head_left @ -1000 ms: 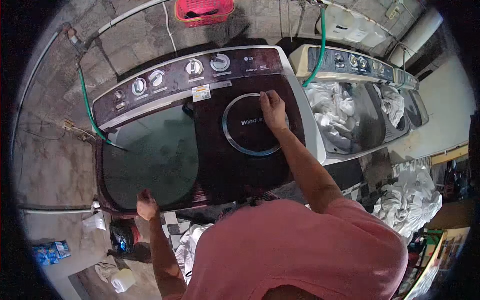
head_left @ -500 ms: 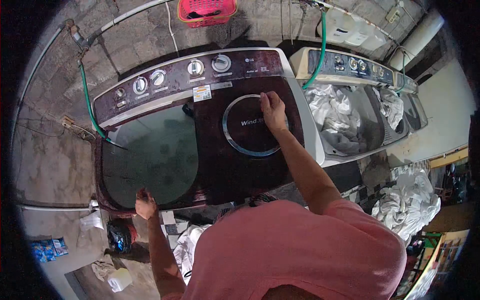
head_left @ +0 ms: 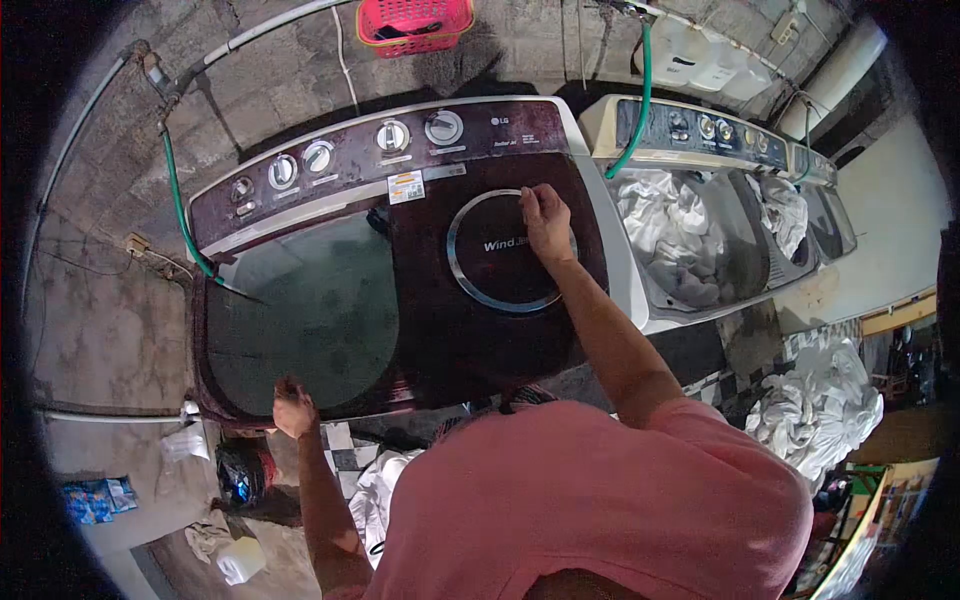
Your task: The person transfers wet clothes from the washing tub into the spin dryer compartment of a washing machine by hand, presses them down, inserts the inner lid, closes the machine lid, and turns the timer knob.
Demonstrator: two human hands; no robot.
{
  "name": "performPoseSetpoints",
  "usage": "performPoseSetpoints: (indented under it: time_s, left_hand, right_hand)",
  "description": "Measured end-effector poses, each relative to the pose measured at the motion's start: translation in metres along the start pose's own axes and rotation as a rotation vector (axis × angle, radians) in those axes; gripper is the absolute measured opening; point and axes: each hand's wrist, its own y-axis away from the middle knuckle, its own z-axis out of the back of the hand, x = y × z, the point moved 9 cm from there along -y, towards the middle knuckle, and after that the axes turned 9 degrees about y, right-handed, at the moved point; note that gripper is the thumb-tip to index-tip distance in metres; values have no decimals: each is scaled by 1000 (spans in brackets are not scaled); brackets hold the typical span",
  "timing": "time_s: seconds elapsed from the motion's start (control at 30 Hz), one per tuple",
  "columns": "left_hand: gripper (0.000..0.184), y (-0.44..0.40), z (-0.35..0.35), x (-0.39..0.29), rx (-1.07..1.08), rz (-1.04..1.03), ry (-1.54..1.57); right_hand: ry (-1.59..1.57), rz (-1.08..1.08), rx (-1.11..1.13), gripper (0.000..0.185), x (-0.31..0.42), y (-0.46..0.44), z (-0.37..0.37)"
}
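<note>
A maroon twin-tub washing machine [head_left: 490, 360] with dials along its back panel stands before me. Cloudy water fills its open wash tub [head_left: 320, 300] on the left. At the tub's front rim is my left hand [head_left: 294, 410], its fingers curled over the edge. On the right side, the closed spinner lid [head_left: 500, 275] carries a silver ring and lettering. My right hand [head_left: 547, 225] rests on that lid at the ring's upper right, fingers slightly bent and holding nothing. A green hose [head_left: 177, 200] runs down into the back left of the tub.
A second twin-tub washer [head_left: 735, 235], with white laundry [head_left: 670, 220] in it, stands to the right. More white cloth [head_left: 820, 405] is heaped on the checkered floor. A pink basket [head_left: 415, 22] hangs on the wall. Lower left are a black bag [head_left: 240, 472] and a pale jug [head_left: 240, 560].
The view has shifted very slightly. Both hands stay where they were, on the tub rim and the spinner lid.
</note>
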Motion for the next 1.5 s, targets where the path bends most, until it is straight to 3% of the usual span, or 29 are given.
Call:
performPoseSetpoints:
  time_s: [0.2,0.37,0.53,0.7,0.83,1.03,1.17,1.2,1.33,1.4,1.43,1.5]
  left_hand:
    - [23,-2,-6,8,80,111,-154]
    - [23,0,-2,4,-86,-106,-34]
    - [22,-1,-5,10,-43,-76,-23]
    - [31,-2,-4,6,63,91,-26]
    - [22,2,8,-11,-6,24,45]
    - [22,1,4,-7,-4,0,13]
    - [20,-2,-1,-2,66,57,-70]
    - [20,-1,2,-2,59,63,-71]
    - [16,8,23,-28,10,-57,552]
    - [14,13,36,-43,-14,-133,860]
    - [14,17,40,-48,-18,-137,859]
    - [15,36,23,-58,214,-12,817]
  right_hand:
    - [-15,10,0,28,0,-1,0]
    - [-45,-13,14,26,-11,-3,-3]
    - [-48,27,7,27,7,2,1]
    - [-65,20,-12,28,2,1,0]
    - [17,30,-1,29,9,3,3]
    - [18,41,-15,28,3,-1,0]
    - [372,12,-50,29,10,-9,-3]
    - [278,-43,-9,30,8,-17,-12]
    - [101,-181,211,33,-4,-77,-83]
    - [124,-176,213,33,11,-96,-105]
    - [153,-179,213,32,18,-103,-119]
    - [216,-187,215,32,29,-120,-135]
